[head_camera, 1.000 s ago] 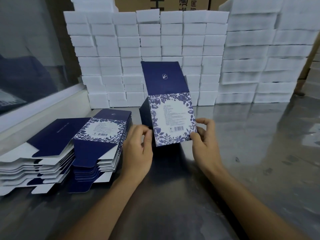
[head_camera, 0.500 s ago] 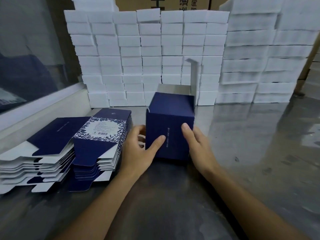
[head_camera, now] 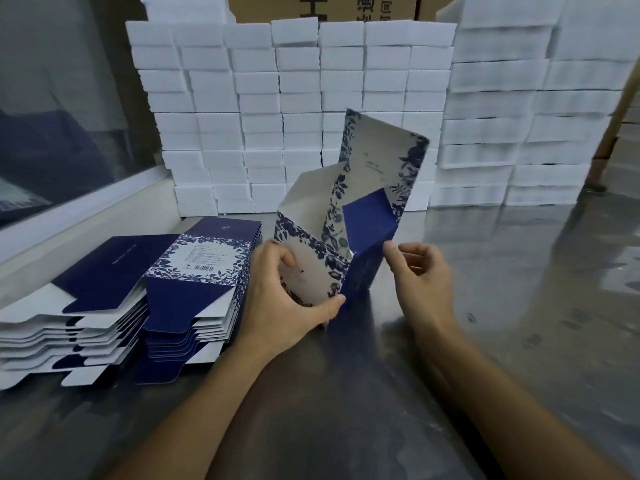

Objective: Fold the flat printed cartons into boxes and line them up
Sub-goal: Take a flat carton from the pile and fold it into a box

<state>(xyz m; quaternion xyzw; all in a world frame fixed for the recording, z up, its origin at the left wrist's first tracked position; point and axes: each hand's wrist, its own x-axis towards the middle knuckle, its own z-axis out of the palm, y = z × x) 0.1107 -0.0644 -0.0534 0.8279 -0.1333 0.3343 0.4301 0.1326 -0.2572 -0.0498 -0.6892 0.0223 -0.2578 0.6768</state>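
Observation:
A half-opened blue and white floral carton (head_camera: 367, 230) stands tilted on the metal table (head_camera: 346, 393), its flaps sticking up and its white inside showing. My left hand (head_camera: 284, 303) grips its floral left panel, thumb along the lower edge and fingers curled over the side. My right hand (head_camera: 420, 275) hovers just right of the carton's dark blue side with loosely curled fingers, thumb tip close to the edge; whether it touches is unclear. Two stacks of flat cartons (head_camera: 194, 282) (head_camera: 79, 306) lie to the left.
A wall of stacked white foam blocks (head_camera: 311, 98) lines the back of the table, with taller white stacks (head_camera: 519, 116) at the right. A glass partition with a white sill (head_camera: 69, 216) runs along the left. Brown cardboard boxes (head_camera: 346, 5) show behind.
The carton, held upright half a second ago with both thumbs on its dark blue face, has been turned and tilted so its floral panels and open flaps face me. My right hand has come off it.

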